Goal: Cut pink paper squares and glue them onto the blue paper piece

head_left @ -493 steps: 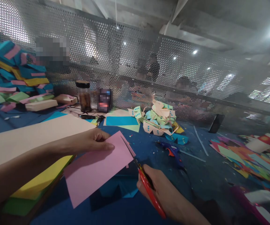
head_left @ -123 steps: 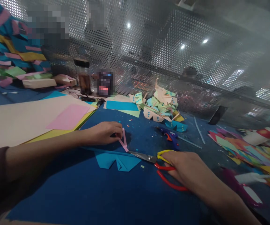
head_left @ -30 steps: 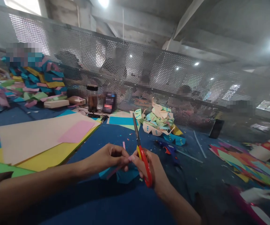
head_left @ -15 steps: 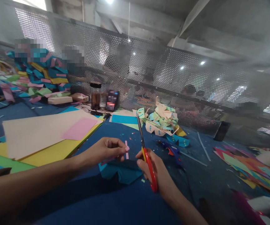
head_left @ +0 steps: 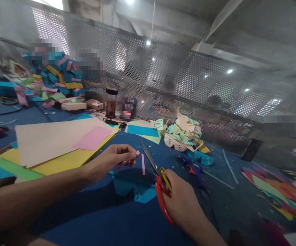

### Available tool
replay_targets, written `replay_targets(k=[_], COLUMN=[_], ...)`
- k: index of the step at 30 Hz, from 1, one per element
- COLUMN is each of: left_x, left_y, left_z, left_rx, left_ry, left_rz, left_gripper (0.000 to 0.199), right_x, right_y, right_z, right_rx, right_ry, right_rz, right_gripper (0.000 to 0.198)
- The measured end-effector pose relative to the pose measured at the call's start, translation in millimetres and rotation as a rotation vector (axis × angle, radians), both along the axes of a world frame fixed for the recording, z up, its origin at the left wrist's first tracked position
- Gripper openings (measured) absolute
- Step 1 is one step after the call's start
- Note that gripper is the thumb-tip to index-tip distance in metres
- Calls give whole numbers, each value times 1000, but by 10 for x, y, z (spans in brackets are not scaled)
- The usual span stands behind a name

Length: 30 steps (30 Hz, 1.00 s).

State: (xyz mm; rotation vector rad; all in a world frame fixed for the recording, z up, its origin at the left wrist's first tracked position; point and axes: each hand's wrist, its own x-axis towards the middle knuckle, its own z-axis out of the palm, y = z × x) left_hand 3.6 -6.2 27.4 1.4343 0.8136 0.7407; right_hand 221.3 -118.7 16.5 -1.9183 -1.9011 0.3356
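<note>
My left hand (head_left: 123, 155) pinches a small pink paper piece (head_left: 137, 153) between thumb and fingertips. Just right of it, a narrow pink paper strip (head_left: 143, 164) lies on the blue table. My right hand (head_left: 180, 191) is closed round the red and yellow handles of a pair of scissors (head_left: 151, 160), whose blades point up and to the left. Below both hands rests a folded blue paper shape (head_left: 134, 188) with notched edges, partly shaded by the left hand.
Large coloured sheets (head_left: 47, 140) lie at left. A heap of folded paper pieces (head_left: 182, 131) and a blue glue gun (head_left: 195, 171) stand right of centre. Behind are a dark-lidded jar (head_left: 111, 104) and a perforated metal screen (head_left: 183, 78). Paper scraps (head_left: 278, 191) spread at far right.
The scissors have turned further left, and my right hand has rolled over on the handles. My left hand has shifted slightly left. The view has swung left, moving the scene rightward.
</note>
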Motion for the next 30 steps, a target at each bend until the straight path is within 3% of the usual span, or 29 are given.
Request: replay_targets(k=[30], left_x=[39], left_y=[-23], left_z=[-6], left_rx=[-63], left_ry=[-128], left_rz=[43], left_gripper=[21], right_x=[-27], right_y=[-15], right_z=[-54], right_rx=[17], right_ry=[-118], right_rz=[34], right_gripper=[11])
